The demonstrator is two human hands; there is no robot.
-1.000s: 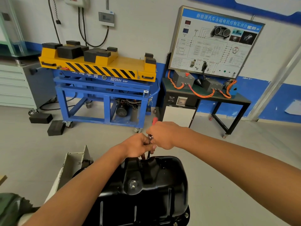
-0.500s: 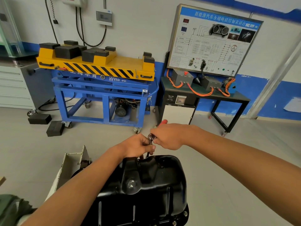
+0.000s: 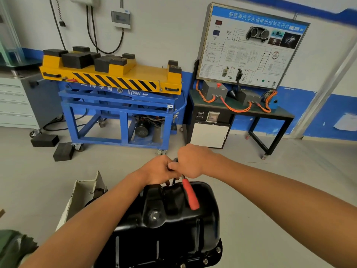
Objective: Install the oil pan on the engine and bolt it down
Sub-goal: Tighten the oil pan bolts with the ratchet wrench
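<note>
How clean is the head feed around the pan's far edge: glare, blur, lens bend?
Head view: light soft and even, no hard shadows; oil pan carries only mild sheen; left hand and right hand sharp, covering the ratchet head; edges bow from the wide lens, top right corner smeared.

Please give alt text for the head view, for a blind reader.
The left hand and the right hand grip a red-handled ratchet at the far edge of a black oil pan. A yellow and blue lift table stands behind.

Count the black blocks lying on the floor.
2, both by the blue cart's left end: one block nearer the cabinet, one nearer the wheel. Others may hide behind it.
</note>
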